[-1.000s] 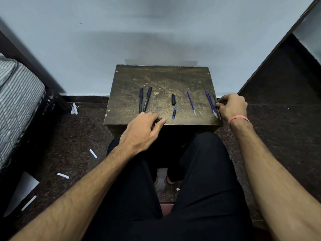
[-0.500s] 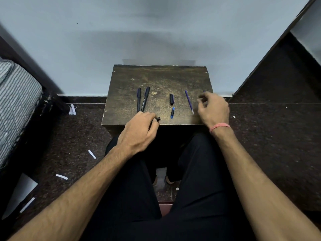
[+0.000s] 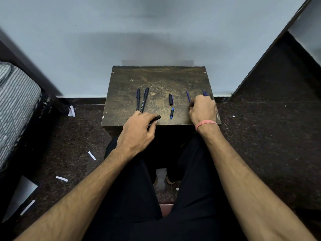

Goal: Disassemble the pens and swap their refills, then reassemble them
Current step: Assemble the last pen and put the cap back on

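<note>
Left hand grips a black pen part.

The right hand hides the near ends of the blue refills beneath it.

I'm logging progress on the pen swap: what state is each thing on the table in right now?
Two dark pens: lying whole, side by side.
Black cap: off, lying alone.
Small blue piece: loose, lying alone.
Blue refills: out, by the right hand.
Left hand: grips a black pen part.
Right hand: curled over one refill; grip unclear.
</note>
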